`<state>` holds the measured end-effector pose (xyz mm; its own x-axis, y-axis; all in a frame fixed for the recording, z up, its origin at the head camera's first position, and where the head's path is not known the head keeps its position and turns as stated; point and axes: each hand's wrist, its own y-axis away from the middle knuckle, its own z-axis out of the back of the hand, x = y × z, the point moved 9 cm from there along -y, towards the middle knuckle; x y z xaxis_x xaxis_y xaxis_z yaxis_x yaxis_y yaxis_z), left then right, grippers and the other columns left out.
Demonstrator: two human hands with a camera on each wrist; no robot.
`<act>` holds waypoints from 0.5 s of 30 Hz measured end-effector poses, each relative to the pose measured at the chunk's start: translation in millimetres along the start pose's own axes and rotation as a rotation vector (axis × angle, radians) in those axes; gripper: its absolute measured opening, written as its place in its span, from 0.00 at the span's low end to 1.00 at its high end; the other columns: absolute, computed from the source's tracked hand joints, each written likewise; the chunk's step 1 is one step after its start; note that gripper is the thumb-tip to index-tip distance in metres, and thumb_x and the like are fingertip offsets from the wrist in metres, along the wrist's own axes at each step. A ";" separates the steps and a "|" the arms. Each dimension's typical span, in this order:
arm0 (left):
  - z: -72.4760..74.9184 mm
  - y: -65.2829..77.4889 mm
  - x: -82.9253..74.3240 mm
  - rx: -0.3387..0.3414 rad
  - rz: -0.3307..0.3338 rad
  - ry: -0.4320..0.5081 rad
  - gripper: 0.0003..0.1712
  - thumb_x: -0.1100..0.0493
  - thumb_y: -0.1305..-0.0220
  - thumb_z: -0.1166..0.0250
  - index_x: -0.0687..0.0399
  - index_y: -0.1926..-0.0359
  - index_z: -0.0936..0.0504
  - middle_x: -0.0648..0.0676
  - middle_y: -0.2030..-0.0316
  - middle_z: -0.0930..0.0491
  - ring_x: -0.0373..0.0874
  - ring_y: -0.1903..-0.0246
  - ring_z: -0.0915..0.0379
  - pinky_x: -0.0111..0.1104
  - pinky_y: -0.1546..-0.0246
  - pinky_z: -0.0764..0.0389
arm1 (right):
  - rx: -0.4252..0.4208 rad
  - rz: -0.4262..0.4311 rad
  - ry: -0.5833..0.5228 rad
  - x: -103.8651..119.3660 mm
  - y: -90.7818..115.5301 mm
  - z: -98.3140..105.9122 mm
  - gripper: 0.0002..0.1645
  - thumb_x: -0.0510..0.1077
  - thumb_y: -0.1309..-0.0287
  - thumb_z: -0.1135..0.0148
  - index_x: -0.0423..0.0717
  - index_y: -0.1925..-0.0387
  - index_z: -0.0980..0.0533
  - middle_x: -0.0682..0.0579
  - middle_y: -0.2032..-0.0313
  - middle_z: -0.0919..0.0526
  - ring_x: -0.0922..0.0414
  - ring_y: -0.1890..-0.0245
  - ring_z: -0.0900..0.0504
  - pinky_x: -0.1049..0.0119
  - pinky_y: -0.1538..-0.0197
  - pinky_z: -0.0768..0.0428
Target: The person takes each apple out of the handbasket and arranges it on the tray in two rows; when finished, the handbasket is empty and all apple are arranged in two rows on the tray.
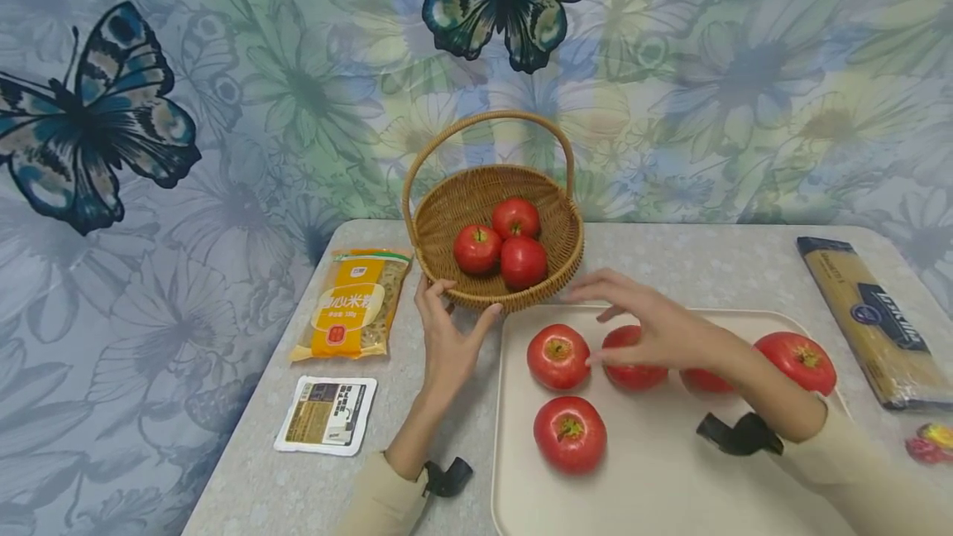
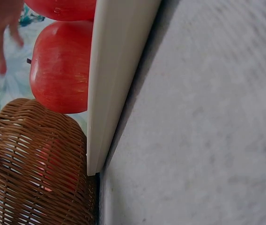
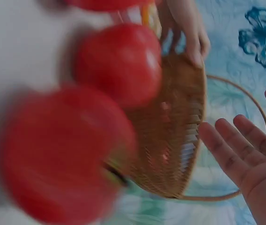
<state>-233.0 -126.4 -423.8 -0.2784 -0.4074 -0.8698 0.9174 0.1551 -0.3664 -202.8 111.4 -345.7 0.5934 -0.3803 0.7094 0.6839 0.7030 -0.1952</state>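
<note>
A wicker basket (image 1: 439, 217) with a tall handle holds three red apples (image 1: 524, 263) at the back of the table. My left hand (image 1: 450, 346) holds its front rim at the left, thumb spread along the front wall. To the right, my right hand (image 1: 655, 325) hovers over the tray with its fingers stretched toward the basket and nothing held. Its spread fingers also show in the right wrist view, beside the basket rim. Several more red apples (image 1: 570, 434) sit on the beige tray (image 1: 640, 486), some partly hidden under the right hand and forearm.
Left of the basket lie a yellow food packet (image 1: 346, 304) and a small white-edged pack (image 1: 326, 416). At the table's right are a long pasta packet (image 1: 874, 321) and small colourful items (image 1: 931, 442). A butterfly-patterned cloth (image 1: 298, 106) hangs behind.
</note>
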 end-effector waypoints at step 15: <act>1.7 -1.0 2.3 -0.005 -0.012 0.005 0.41 0.41 0.44 0.28 0.55 0.43 0.41 0.62 0.26 0.60 0.58 0.26 0.55 0.51 0.38 0.29 | 0.144 -0.002 0.129 -50.7 -139.5 16.6 0.40 0.56 0.49 0.25 0.53 0.36 0.29 0.47 0.41 0.28 0.49 0.50 0.25 0.54 0.51 0.22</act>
<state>-234.1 -129.0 -424.8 -0.2912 -0.4050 -0.8667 0.9126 0.1544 -0.3787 -335.3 42.5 -343.1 0.6478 -0.4493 0.6153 0.6230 0.7772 -0.0885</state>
